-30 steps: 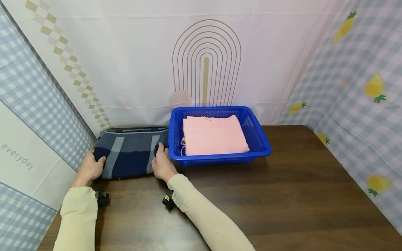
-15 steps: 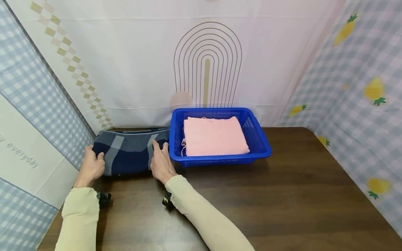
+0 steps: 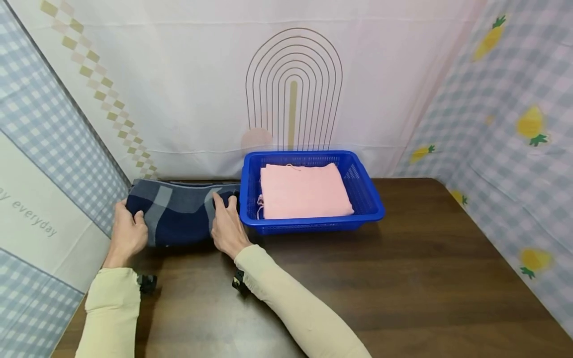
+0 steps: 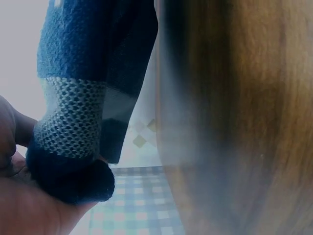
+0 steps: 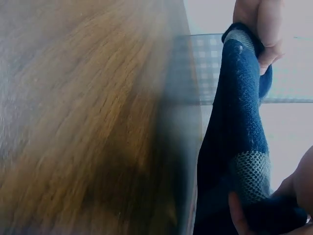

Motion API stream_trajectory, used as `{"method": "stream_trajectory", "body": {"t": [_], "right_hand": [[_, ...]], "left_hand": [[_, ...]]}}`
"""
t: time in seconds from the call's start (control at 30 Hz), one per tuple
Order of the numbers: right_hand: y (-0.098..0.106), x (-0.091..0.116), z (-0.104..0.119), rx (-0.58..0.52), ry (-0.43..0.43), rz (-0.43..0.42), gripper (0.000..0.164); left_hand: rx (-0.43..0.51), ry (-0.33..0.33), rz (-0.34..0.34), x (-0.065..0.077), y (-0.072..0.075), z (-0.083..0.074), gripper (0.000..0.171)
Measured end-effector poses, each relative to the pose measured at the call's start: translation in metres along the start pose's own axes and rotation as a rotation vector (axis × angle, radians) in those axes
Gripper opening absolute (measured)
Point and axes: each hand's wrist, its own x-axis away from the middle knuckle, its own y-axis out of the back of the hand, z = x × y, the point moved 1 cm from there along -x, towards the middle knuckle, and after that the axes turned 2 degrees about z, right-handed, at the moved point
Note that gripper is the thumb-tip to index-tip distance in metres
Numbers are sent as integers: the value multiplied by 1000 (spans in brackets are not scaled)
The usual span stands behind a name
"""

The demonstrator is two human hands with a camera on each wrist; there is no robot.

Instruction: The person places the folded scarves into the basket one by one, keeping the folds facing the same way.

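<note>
A folded knit cloth (image 3: 181,221) in navy and grey plaid is at the left of the head view, left of the blue basket (image 3: 313,223). My left hand (image 3: 128,233) grips its left end, thumb on the near side. My right hand (image 3: 228,227) holds the right end close to the basket's wall. In the left wrist view, the knit cloth (image 4: 73,117) hangs in soft folds, raised off the table. Both hands show on the knit cloth (image 5: 239,112) in the right wrist view. A folded pink cloth (image 3: 306,193) with thin strings lies in the basket.
The brown wooden table (image 3: 403,278) extends to the right and front. A white printed curtain (image 3: 197,89) stands right behind the basket. Checked fabric (image 3: 506,164) with yellow fruit borders the right side, and more checked fabric (image 3: 58,134) borders the left.
The plaid knit cloth has risen slightly from the table, its near edge lifting and its left end shifting left. Both hands moved up with it. The basket stays put.
</note>
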Motion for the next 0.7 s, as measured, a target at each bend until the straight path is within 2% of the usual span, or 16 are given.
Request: {"method": "stream_trajectory", "body": {"t": [0.1,0.27,0.53,0.7], "right_hand": [[4,3,7,373,153,-46,60],[10,5,19,392,218,-58,62],[19,9,31,300,236,3,60],[26,9,36,325,270,0,57]], "left_hand": [[16,-3,-18,0,2,-2,54],[46,4,-56,2,7,-6,53],[54,-10,-74,6,18,-18,54],[71,-12,-91,5,23,-26,54]]}}
